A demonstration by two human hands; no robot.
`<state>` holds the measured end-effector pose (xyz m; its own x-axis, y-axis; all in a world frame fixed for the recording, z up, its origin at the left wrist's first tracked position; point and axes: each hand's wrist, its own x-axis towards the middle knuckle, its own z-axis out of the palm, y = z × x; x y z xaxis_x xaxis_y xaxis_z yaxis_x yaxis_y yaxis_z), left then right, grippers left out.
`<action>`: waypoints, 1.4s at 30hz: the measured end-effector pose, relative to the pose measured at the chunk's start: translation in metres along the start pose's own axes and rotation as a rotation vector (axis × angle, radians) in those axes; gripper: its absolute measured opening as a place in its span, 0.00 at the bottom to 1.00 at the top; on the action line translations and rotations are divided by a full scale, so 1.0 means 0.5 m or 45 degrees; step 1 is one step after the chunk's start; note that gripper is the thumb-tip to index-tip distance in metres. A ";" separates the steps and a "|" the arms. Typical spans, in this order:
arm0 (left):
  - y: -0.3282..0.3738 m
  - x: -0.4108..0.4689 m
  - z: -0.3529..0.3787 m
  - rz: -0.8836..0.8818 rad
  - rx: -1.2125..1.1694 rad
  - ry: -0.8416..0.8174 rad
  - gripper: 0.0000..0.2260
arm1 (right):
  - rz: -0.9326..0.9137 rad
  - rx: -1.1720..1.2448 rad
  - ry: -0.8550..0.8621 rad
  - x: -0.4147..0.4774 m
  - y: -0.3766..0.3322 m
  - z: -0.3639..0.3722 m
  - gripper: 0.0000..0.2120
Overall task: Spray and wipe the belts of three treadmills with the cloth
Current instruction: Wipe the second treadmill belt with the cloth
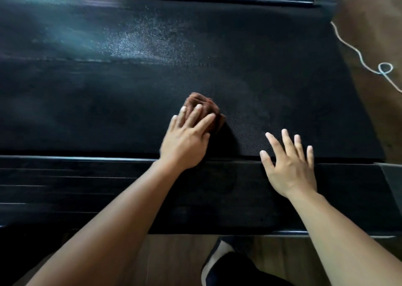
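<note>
Brown cloth: soft crumpled wad, near edge of belt.
Belt: black fine weave, speckled with droplets.
Left hand: my straight fingers press the cloth.
Right hand: splayed flat, grasping nothing.

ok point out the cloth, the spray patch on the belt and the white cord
cloth (208,104): head view, on its bunched brown far end
spray patch (139,44): head view, middle of the pale droplets
white cord (385,63): head view, top of its loop
</note>
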<state>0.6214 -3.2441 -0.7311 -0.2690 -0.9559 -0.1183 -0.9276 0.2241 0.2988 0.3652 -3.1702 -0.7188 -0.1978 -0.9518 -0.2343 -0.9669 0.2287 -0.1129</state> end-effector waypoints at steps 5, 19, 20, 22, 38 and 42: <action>-0.164 -0.002 -0.020 -0.252 0.074 0.158 0.28 | 0.006 0.042 0.072 0.004 0.002 0.015 0.27; 0.103 0.195 0.034 -0.022 0.150 0.008 0.28 | 0.015 0.036 0.076 0.006 0.004 0.018 0.27; 0.133 0.175 0.039 0.041 0.114 0.005 0.27 | 0.013 0.034 0.071 0.006 0.003 0.016 0.27; 0.160 0.128 0.047 0.119 0.072 -0.017 0.26 | 0.004 0.023 0.069 0.005 0.003 0.015 0.27; -0.169 0.155 -0.027 -0.467 0.103 0.188 0.26 | 0.002 0.041 0.146 0.007 0.003 0.023 0.29; -0.110 0.279 -0.037 -0.373 0.103 0.112 0.27 | 0.000 0.031 0.150 0.009 0.005 0.027 0.29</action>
<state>0.6398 -3.3932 -0.7466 0.0332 -0.9939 -0.1048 -0.9809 -0.0525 0.1872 0.3642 -3.1713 -0.7330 -0.2168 -0.9689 -0.1196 -0.9630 0.2323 -0.1368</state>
